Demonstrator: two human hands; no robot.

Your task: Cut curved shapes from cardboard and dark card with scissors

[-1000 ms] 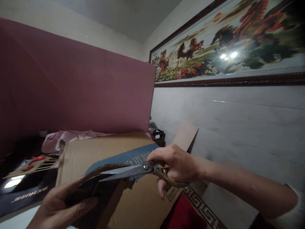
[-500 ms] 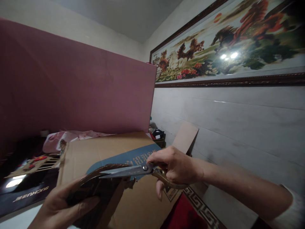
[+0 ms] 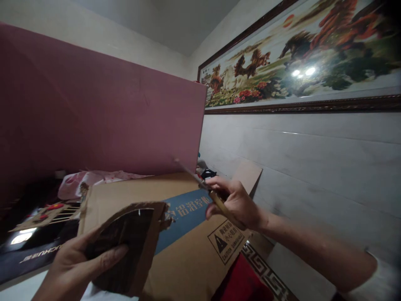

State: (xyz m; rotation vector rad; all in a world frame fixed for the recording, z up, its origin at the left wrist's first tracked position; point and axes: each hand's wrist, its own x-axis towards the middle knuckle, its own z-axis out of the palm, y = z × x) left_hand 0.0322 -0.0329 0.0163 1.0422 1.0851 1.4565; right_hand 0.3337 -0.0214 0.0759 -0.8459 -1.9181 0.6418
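Holding cardboard piece (image 3: 128, 246) in left hand (image 3: 78, 267), scissors (image 3: 203, 188) in right hand (image 3: 238, 205)

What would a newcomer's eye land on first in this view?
Probably the scissors, raised in the right hand at centre frame with the blades pointing up and left. Below left, the left hand grips a dark cardboard piece with a curved, ragged edge. Behind them a large cardboard box lies flat, and a framed horse painting fills the upper right wall.
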